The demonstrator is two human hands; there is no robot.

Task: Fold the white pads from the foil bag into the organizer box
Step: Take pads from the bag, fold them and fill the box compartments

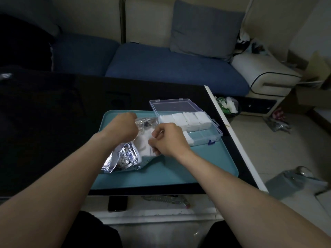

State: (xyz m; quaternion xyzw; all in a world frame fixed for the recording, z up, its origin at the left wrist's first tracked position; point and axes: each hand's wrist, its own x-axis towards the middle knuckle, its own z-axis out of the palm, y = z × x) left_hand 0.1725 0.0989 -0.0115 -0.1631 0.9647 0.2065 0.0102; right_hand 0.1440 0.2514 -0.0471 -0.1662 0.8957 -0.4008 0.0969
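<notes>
Nearest, a dark phone [117, 203] lies on the shelf under the table. On the teal tray [179, 174], the crumpled foil bag [123, 156] lies open with white pads [143, 145] showing at its mouth. The right hand [168, 138] has its fingers curled, pinching a pad there; the left hand [125, 127] grips the bag's far edge. Beyond, the clear organizer box [202, 129] stands open — its back row looks packed, one near compartment holds pads, the rest appear empty. Roughly halfway, by this view — more pads wait in the bag.
</notes>
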